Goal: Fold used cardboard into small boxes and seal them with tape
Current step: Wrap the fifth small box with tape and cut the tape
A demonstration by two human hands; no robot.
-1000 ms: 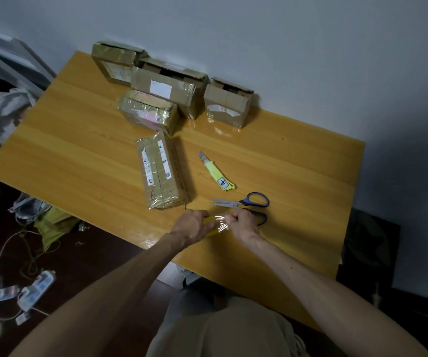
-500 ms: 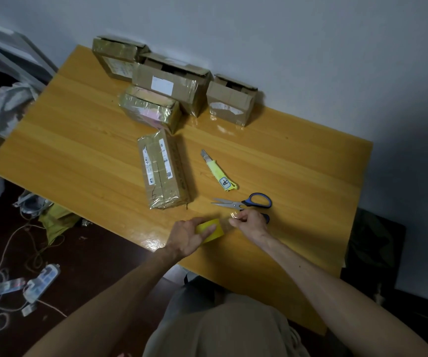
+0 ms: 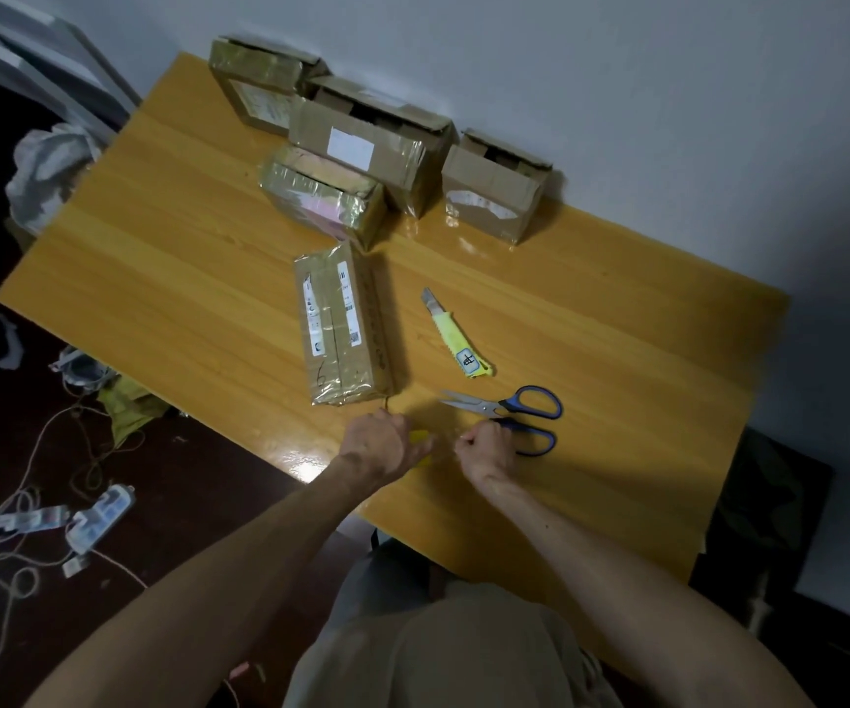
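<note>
My left hand [image 3: 379, 444] grips a yellow tape roll [image 3: 420, 437] near the front edge of the wooden table [image 3: 157, 278]; only a sliver of the roll shows past my fingers. My right hand [image 3: 484, 447] is curled just right of it, pinching what seems to be the clear tape's free end, too faint to see well. A taped flat cardboard box [image 3: 341, 324] lies just beyond my left hand. Several more cardboard boxes stand by the wall: one wrapped in tape [image 3: 320, 196], a long one [image 3: 366, 140], one at the far left [image 3: 254, 84] and one at the right [image 3: 494, 191].
Blue-handled scissors [image 3: 515, 408] lie open right beside my right hand. A yellow utility knife [image 3: 456, 339] lies beyond them. Cables and a power strip [image 3: 98, 518] litter the dark floor at the left. A dark bag [image 3: 770, 503] stands beyond the table's right edge.
My left hand has closed over the yellow roll, hiding most of it. My hands have drawn a little apart.
</note>
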